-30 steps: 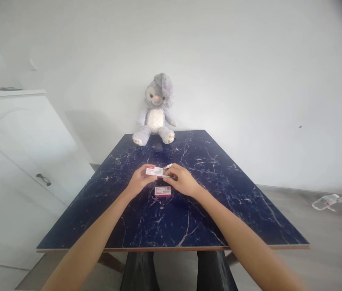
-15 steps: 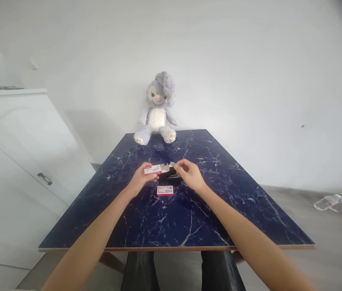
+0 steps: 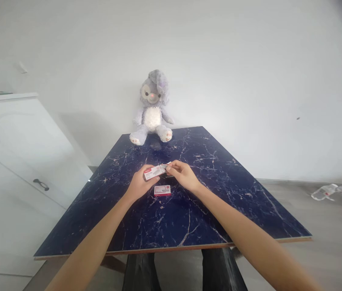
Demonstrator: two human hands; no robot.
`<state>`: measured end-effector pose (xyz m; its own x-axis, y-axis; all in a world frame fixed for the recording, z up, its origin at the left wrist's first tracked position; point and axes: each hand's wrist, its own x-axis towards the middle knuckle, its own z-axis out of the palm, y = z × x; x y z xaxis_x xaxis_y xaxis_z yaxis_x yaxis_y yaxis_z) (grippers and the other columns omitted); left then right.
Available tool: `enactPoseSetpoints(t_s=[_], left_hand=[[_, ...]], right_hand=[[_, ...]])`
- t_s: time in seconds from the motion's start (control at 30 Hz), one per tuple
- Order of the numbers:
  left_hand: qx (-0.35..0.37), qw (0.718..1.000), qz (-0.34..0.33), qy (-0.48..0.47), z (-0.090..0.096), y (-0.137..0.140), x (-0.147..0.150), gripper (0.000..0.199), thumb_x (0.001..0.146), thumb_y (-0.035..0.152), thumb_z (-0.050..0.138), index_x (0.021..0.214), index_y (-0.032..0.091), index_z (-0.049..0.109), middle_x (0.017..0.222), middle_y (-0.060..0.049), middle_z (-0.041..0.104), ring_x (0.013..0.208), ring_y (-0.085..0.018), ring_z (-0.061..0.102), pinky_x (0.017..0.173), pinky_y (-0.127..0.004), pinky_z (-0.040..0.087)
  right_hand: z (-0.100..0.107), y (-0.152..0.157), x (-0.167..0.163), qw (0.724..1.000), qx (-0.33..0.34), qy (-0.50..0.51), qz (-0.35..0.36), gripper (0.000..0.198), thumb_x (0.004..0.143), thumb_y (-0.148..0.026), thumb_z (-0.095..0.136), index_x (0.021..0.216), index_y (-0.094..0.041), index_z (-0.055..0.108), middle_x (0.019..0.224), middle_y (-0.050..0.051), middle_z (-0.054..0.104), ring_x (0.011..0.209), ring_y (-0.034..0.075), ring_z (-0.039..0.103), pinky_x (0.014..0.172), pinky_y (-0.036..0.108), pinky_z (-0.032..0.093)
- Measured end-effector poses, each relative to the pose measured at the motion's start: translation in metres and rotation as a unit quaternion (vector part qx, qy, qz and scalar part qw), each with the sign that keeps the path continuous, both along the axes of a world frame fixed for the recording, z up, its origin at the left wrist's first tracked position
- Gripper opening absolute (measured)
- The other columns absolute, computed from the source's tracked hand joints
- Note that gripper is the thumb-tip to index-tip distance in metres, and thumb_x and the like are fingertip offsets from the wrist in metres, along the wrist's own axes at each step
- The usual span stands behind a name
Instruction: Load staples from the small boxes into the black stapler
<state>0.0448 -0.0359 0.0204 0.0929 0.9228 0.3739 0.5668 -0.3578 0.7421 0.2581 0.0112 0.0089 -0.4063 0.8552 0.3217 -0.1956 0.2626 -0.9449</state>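
Note:
My left hand (image 3: 141, 182) is closed around a small red and white cardboard box (image 3: 152, 173), thumb along its near side, with the box's right end towards my other hand. At that end the thumb and fingertips of my right hand (image 3: 183, 173) are pinched together, on a small pale piece too little to make out. Beneath the hands lies a dark object (image 3: 169, 175), mostly hidden. A second red and white box (image 3: 162, 190) lies flat on the table, just nearer to me.
The dark blue marble-patterned table (image 3: 207, 210) reaches to the wall. A grey plush rabbit (image 3: 153, 109) sits at its far edge. On the left stands a white cabinet (image 3: 13, 161); clear plastic bottles (image 3: 325, 192) lie on the floor to the right.
My right hand has come closer to the box's end, and the gap between them has shrunk. The held box has tilted, its right end higher. The whole view has shifted slightly.

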Motion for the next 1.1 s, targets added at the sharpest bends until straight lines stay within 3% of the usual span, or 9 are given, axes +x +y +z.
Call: enactPoseSetpoints(t_s=[0.2, 0.73, 0.87, 1.1], left_hand=[[0.021, 0.999, -0.003, 0.037, 0.002, -0.005, 0.006, 0.042, 0.081, 0.039, 0.070, 0.118, 0.023, 0.060, 0.102, -0.003, 0.073, 0.088, -0.020, 0.069, 0.075, -0.030, 0.052], [0.043, 0.995, 0.011, 0.088, -0.004, -0.004, 0.010, 0.046, 0.079, 0.042, 0.071, 0.119, 0.023, 0.059, 0.103, -0.004, 0.073, 0.087, -0.021, 0.070, 0.075, -0.031, 0.054], [0.048, 0.995, 0.015, 0.087, -0.002, -0.006, 0.011, 0.045, 0.078, 0.043, 0.071, 0.117, 0.023, 0.061, 0.098, -0.003, 0.074, 0.083, -0.021, 0.069, 0.074, -0.030, 0.053], [0.048, 0.995, 0.033, 0.083, -0.002, -0.006, 0.011, 0.045, 0.077, 0.043, 0.073, 0.116, 0.023, 0.062, 0.097, -0.003, 0.074, 0.082, -0.021, 0.070, 0.073, -0.030, 0.053]], right_hand=[[-0.008, -0.001, -0.005, 0.998, -0.009, -0.019, -0.055, 0.033, 0.084, -0.051, 0.068, 0.094, -0.020, 0.067, 0.093, 0.006, 0.075, 0.084, 0.021, 0.072, 0.084, 0.036, 0.060], [-0.005, -0.006, -0.008, 0.998, -0.034, 0.007, -0.047, 0.033, 0.083, -0.051, 0.069, 0.091, -0.019, 0.066, 0.074, 0.001, 0.073, 0.073, 0.017, 0.071, 0.077, 0.032, 0.061], [-0.001, -0.005, -0.006, 0.995, -0.039, 0.024, -0.084, 0.031, 0.084, -0.050, 0.068, 0.090, -0.020, 0.064, 0.082, 0.003, 0.074, 0.076, 0.018, 0.071, 0.076, 0.032, 0.061], [0.005, -0.011, -0.001, 0.994, 0.049, -0.059, -0.082, 0.022, 0.085, -0.042, 0.067, 0.091, -0.020, 0.066, 0.082, 0.003, 0.074, 0.073, 0.018, 0.070, 0.072, 0.030, 0.058]])
